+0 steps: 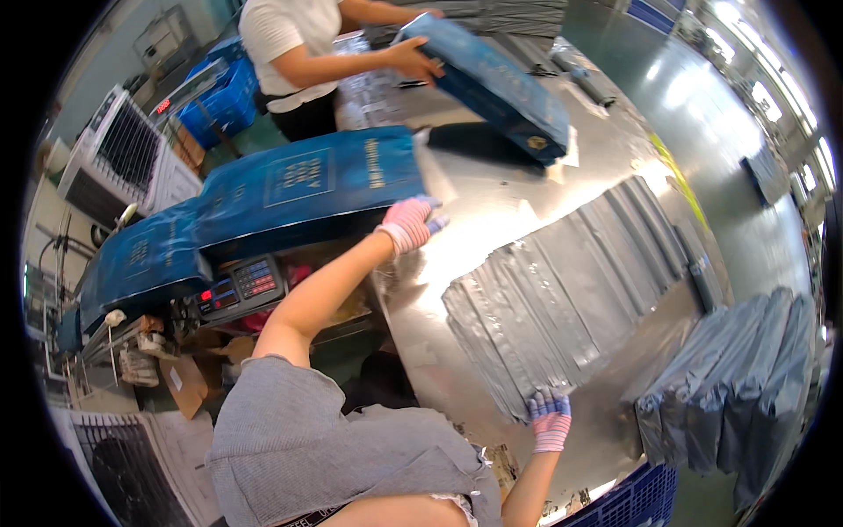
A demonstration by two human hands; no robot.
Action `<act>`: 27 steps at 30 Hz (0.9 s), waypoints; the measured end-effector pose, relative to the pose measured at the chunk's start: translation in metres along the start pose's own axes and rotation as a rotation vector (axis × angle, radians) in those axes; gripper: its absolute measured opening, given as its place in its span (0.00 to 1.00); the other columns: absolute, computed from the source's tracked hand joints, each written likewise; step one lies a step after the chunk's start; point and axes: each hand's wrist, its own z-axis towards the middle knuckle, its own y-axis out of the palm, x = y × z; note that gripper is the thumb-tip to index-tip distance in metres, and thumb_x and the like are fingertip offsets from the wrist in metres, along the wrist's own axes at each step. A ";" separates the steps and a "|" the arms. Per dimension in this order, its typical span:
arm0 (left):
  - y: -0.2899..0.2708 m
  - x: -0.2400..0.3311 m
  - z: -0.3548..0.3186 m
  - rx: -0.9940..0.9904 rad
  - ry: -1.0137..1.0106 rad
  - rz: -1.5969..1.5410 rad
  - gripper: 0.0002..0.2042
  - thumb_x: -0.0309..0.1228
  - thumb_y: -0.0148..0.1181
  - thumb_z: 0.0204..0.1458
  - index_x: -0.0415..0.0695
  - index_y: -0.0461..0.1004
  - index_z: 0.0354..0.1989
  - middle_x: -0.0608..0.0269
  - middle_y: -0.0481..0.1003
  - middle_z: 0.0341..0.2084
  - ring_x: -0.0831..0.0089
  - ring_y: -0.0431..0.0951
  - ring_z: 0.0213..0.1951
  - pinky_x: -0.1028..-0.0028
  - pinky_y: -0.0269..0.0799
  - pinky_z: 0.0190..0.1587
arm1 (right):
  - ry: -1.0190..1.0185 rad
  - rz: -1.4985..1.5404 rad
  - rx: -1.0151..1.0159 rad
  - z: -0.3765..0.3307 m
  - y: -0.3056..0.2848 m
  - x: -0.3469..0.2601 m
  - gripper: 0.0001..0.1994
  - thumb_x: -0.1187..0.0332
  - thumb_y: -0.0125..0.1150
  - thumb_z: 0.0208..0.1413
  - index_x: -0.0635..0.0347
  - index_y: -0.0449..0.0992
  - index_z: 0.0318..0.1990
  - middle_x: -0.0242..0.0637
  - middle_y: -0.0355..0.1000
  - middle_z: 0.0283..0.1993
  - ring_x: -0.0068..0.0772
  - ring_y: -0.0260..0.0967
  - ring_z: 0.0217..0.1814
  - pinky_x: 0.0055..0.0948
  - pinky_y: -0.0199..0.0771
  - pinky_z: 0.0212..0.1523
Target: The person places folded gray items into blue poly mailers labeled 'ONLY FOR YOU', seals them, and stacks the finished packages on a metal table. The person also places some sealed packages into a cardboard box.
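Observation:
Both my hands wear pink-and-white striped gloves with purple-blue fingertips. My left hand (408, 226) reaches to the near right corner of a full blue printed bag (303, 171). Its fingers are apart and rest against the bag's end; whether they grip it cannot be seen. A second blue bag (145, 250) lies end to end with it, further left. On the metal table (448, 325), a row of overlapping grey plastic bags (562, 294) is spread out. My right hand (550, 422) lies on the near edge of these bags, fingers stretched out, thumb hidden.
Across the table a co-worker in a white top holds another blue bag (492, 88) tilted. A scale display (241, 288) sits below the blue bags at left. More grey bags (729, 378) hang in folds at right. A blue crate (628, 501) stands at the lower edge.

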 end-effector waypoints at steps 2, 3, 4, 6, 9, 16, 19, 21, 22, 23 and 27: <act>-0.022 -0.043 0.005 0.166 0.042 -0.143 0.19 0.43 0.52 0.50 0.40 0.71 0.43 0.48 0.73 0.39 0.53 0.71 0.44 0.64 0.66 0.47 | 0.147 -0.018 -0.156 0.004 0.051 0.037 0.15 0.57 0.51 0.53 0.59 0.70 0.39 0.41 0.69 0.45 0.43 0.64 0.48 0.41 0.65 0.51; -0.040 -0.058 0.007 0.214 0.053 0.013 0.18 0.43 0.52 0.50 0.41 0.72 0.42 0.50 0.73 0.38 0.53 0.71 0.43 0.63 0.67 0.46 | 0.214 -0.019 -0.227 0.006 0.077 0.054 0.14 0.58 0.51 0.54 0.59 0.70 0.38 0.41 0.69 0.45 0.42 0.63 0.49 0.40 0.64 0.52; -0.059 -0.076 0.011 0.257 0.066 0.169 0.17 0.42 0.52 0.50 0.42 0.72 0.41 0.52 0.73 0.37 0.53 0.71 0.42 0.63 0.67 0.45 | 0.292 -0.014 -0.329 0.008 0.107 0.075 0.13 0.59 0.50 0.54 0.60 0.69 0.37 0.39 0.67 0.40 0.40 0.62 0.46 0.38 0.64 0.51; -0.087 -0.139 0.019 0.245 -0.113 0.289 0.17 0.43 0.52 0.49 0.45 0.72 0.41 0.54 0.74 0.37 0.54 0.71 0.42 0.64 0.68 0.44 | 0.445 -0.037 -0.464 0.018 0.165 0.118 0.11 0.61 0.51 0.54 0.59 0.65 0.34 0.35 0.59 0.30 0.35 0.57 0.36 0.34 0.63 0.47; -0.123 -0.251 0.022 0.412 -0.290 0.613 0.24 0.52 0.44 0.51 0.47 0.70 0.47 0.55 0.73 0.42 0.58 0.69 0.48 0.63 0.63 0.50 | 0.515 -0.233 -0.459 0.027 0.236 0.169 0.17 0.59 0.52 0.55 0.63 0.66 0.44 0.45 0.67 0.46 0.43 0.65 0.48 0.40 0.66 0.52; -0.155 -0.278 0.090 -0.337 -0.586 0.127 0.34 0.62 0.31 0.52 0.45 0.74 0.45 0.53 0.73 0.43 0.58 0.71 0.47 0.67 0.60 0.53 | 0.550 -0.343 -0.640 0.049 0.350 0.243 0.37 0.48 0.59 0.48 0.61 0.52 0.60 0.51 0.55 0.60 0.46 0.54 0.62 0.45 0.58 0.58; -0.138 -0.245 0.113 -0.501 -0.549 -0.099 0.39 0.64 0.32 0.50 0.37 0.71 0.47 0.53 0.73 0.43 0.60 0.71 0.48 0.69 0.61 0.53 | 0.518 -0.314 -0.573 0.057 0.383 0.266 0.52 0.41 0.61 0.42 0.53 0.34 0.66 0.46 0.40 0.68 0.48 0.38 0.69 0.52 0.46 0.62; -0.123 -0.229 0.115 -0.565 -0.453 -0.174 0.39 0.64 0.36 0.49 0.37 0.72 0.46 0.55 0.74 0.41 0.64 0.73 0.45 0.69 0.64 0.51 | 0.458 -0.182 -0.671 0.054 0.400 0.262 0.48 0.40 0.61 0.41 0.50 0.42 0.65 0.40 0.44 0.67 0.46 0.42 0.67 0.53 0.46 0.62; -0.117 -0.223 0.114 -0.595 -0.356 -0.155 0.38 0.64 0.38 0.49 0.36 0.73 0.45 0.55 0.74 0.40 0.65 0.74 0.43 0.69 0.66 0.49 | 0.435 -0.065 -0.675 0.048 0.402 0.255 0.48 0.40 0.62 0.40 0.51 0.45 0.65 0.40 0.44 0.67 0.46 0.44 0.67 0.53 0.47 0.62; -0.117 -0.217 0.111 -0.608 -0.371 -0.330 0.36 0.62 0.40 0.49 0.37 0.73 0.44 0.55 0.74 0.40 0.66 0.74 0.42 0.70 0.66 0.48 | 0.335 -0.122 -0.667 0.039 0.401 0.241 0.47 0.41 0.62 0.40 0.51 0.45 0.65 0.40 0.46 0.66 0.45 0.44 0.67 0.54 0.49 0.61; -0.091 -0.204 0.093 -0.693 -0.515 -1.405 0.27 0.53 0.49 0.52 0.40 0.72 0.45 0.56 0.75 0.40 0.69 0.75 0.39 0.70 0.70 0.46 | 0.205 -0.209 -0.568 0.009 0.399 0.157 0.40 0.44 0.58 0.46 0.55 0.52 0.62 0.40 0.54 0.63 0.42 0.53 0.63 0.46 0.56 0.60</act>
